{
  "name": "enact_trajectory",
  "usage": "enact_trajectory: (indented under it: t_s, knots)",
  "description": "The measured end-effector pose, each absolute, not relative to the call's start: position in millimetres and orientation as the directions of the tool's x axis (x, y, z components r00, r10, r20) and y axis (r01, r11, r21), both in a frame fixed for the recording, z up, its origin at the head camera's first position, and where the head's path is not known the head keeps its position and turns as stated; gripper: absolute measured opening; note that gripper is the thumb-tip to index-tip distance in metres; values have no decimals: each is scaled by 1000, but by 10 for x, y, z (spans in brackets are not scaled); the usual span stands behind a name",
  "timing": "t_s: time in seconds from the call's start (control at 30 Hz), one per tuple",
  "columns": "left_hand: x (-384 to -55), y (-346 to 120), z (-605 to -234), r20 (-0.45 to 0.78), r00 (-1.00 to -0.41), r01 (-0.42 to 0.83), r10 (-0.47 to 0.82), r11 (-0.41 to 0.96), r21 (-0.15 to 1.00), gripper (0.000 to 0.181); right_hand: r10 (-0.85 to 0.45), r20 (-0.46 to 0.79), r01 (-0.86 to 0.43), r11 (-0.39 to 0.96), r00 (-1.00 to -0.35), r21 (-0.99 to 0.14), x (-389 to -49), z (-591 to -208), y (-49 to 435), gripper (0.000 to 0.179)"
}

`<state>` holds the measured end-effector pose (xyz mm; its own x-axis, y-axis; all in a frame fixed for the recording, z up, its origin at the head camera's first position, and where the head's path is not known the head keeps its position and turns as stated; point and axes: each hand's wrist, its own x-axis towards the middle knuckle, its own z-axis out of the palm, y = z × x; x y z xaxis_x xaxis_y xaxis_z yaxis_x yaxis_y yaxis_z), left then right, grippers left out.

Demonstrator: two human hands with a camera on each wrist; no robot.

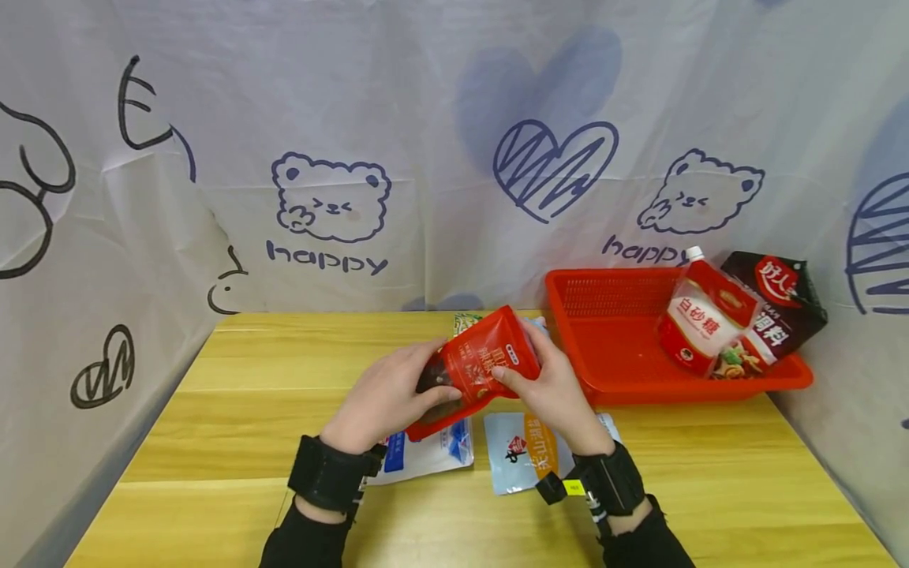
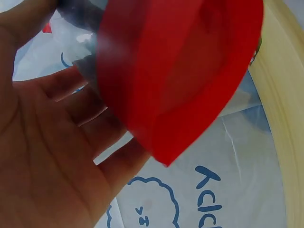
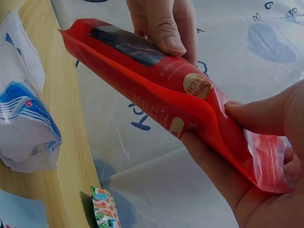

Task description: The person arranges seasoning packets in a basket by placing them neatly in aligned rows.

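Note:
A red pouch (image 1: 480, 364) with a clear window showing dark contents is held tilted above the table, between both hands. My left hand (image 1: 394, 394) grips its lower left end, the thumb on the front and the fingers behind. At the upper right end my right hand (image 1: 557, 390) pinches it, thumb on the printed front. In the right wrist view the pouch (image 3: 156, 90) shows its gusseted side and dark window. The left wrist view has the red bottom fold (image 2: 175, 80) close to the left palm.
Below the hands lie a white and blue bag (image 1: 426, 456) and a light blue and orange packet (image 1: 511, 457). A green patterned packet (image 1: 465, 322) lies behind. At right, a red basket (image 1: 604, 386) holds a spouted white sugar pouch (image 1: 699, 323) and a black seasoning bag (image 1: 788, 304).

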<state>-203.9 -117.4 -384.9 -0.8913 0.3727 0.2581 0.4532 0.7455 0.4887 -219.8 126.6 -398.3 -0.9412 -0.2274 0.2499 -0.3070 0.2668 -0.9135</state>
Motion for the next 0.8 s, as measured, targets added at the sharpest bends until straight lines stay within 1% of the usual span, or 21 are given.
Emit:
enact_trajectory:
  t_s: [0.13,0.2,0.37,0.5,0.67,0.8]
  knots:
    - [-2041,-1178,-3856,254,-890,456,379,734,503,73,-238,259,-315,243,-936,-917,-2201,-3980,1267,76]
    - [-2035,-1182,-3853,268,-885,466,382,729,502,75,-230,259,-310,228,-938,-923,-2196,-3966,1262,76]
    - [-2032,-1192,-3855,313,-869,493,383,716,494,79,-184,243,-275,178,-952,-945,-2193,-3955,1258,74]
    - [-2033,-1190,-3856,346,-862,503,370,703,502,77,-139,234,-253,136,-962,-958,-2199,-3973,1254,72]
    - [-2030,-1181,-3860,383,-862,501,333,677,539,73,-99,236,-241,42,-967,-970,-2197,-4001,1231,73]
    - [-2028,-1172,-3863,409,-851,517,329,658,547,74,-116,241,-240,-26,-963,-970,-2188,-4018,1191,69]
